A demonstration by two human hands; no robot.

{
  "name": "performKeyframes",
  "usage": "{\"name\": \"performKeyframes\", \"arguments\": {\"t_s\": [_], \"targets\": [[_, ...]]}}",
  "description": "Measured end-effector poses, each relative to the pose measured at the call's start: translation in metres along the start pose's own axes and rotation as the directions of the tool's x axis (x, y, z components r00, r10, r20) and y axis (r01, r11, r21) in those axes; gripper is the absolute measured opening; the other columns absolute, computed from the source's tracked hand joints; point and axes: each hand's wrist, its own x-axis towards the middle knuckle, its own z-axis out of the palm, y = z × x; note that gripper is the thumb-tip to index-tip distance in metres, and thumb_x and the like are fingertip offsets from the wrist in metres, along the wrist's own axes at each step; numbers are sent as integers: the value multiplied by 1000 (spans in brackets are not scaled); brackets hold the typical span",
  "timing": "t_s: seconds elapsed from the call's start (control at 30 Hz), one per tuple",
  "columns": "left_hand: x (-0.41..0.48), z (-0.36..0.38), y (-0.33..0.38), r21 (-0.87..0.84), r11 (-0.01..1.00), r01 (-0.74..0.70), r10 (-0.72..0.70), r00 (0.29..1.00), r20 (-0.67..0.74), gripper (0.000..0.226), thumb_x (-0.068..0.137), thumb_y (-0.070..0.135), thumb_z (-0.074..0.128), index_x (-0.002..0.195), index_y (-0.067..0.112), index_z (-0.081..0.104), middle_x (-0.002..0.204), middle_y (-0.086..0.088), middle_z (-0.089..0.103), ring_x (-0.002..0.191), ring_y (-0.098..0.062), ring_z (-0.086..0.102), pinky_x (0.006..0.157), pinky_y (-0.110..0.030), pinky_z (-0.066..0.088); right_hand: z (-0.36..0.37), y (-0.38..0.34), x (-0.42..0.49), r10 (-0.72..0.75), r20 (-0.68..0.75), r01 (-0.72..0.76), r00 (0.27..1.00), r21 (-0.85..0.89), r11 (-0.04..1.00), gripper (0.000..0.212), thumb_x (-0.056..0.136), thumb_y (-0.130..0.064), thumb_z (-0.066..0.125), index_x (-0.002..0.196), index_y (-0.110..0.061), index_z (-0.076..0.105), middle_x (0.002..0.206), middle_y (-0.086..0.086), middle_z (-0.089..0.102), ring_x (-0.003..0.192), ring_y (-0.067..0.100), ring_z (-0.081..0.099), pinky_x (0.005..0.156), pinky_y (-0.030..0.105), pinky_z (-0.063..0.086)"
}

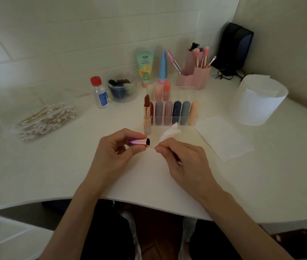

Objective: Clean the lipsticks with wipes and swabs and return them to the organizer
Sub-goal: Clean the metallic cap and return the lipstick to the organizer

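Nearest, over the front of the white counter point(55, 166), the left hand point(115, 149) grips a pink metallic lipstick cap point(138, 142) on its side, its dark open mouth turned toward the right hand point(182, 160). That hand pinches a thin cotton swab point(150, 148) between thumb and forefinger, with a crumpled white wipe point(169, 133) tucked among the same fingers and sticking up behind them. The swab's tip sits at the lower rim of the cap's mouth. Whether it has entered, I cannot tell.

The step looks to be swabbing the inside of the cap. To do it well, steady the cap with the left fingers clear of the opening, slide the swab in along the wall, and turn the cap rather than the swab, using light pressure so the stick does not bend.

Just beyond, the open brown-red lipstick in a gold case point(147, 111) stands upright on the counter, just beside the left end of the clear acrylic organizer point(186, 90) — not yet back in it. Other capped lipsticks fill the front row. Further out lie a clear bag of cotton swabs point(45, 119) to the left and a flat white wipe sheet point(223, 137) to the right.
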Motion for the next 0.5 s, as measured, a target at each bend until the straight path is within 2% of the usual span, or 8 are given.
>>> {"name": "performKeyframes", "arguments": {"t_s": [0.07, 0.17, 0.3, 0.4, 0.5], "targets": [[0, 1, 2, -11, 1000, -15, 15, 1000, 5, 21, 80, 30, 73, 100, 28, 74, 91, 19, 74, 74, -13, 67, 63, -45, 49, -1, -1, 0, -2, -5, 2, 1000, 9, 1000, 31, 105, -34, 54, 94, -11, 72, 76, -5, 69, 60, 5, 52, 55, 32, 48], [0, 0, 3, -33, 999, -30, 30, 999, 14, 22, 80, 31, 74, 101, 24, 75, 95, 12, 77, 76, -29, 69, 62, -61, 49, -2, 0, 0, 16, -15, -15, 1000, 11, 1000, 30, 104, -33, 54, 95, -10, 71, 74, -4, 67, 58, 9, 54, 54, 33, 48], [0, 0, 1, -32, 999, -36, 38, 998, 46, 20, 80, 37, 81, 98, 29, 77, 95, 9, 77, 72, -50, 60, 60, -64, 47, -2, 2, 0, 62, -15, -63, 998, -54, 997, 39, 107, -42, 48, 93, -12, 69, 68, -3, 64, 54, 16, 57, 50, 38, 47], [1, 0, 2, -43, 998, -42, 44, 998, 46, 25, 77, 42, 75, 100, 31, 76, 95, 9, 77, 72, -51, 59, 60, -64, 46, -1, 4, 0, 64, -39, -68, 997, -101, 993, 43, 108, -45, 45, 92, -14, 69, 69, -5, 67, 54, 14, 59, 49, 37, 48], [1, -1, 1, -47, 998, -32, 35, 998, 49, 21, 79, 35, 79, 100, 30, 77, 97, 8, 77, 76, -45, 64, 64, -68, 49, 0, 4, -1, 66, -41, -71, 997, -139, 988, 43, 107, -45, 44, 91, -15, 70, 68, -7, 67, 52, 12, 58, 49, 36, 48]]}}
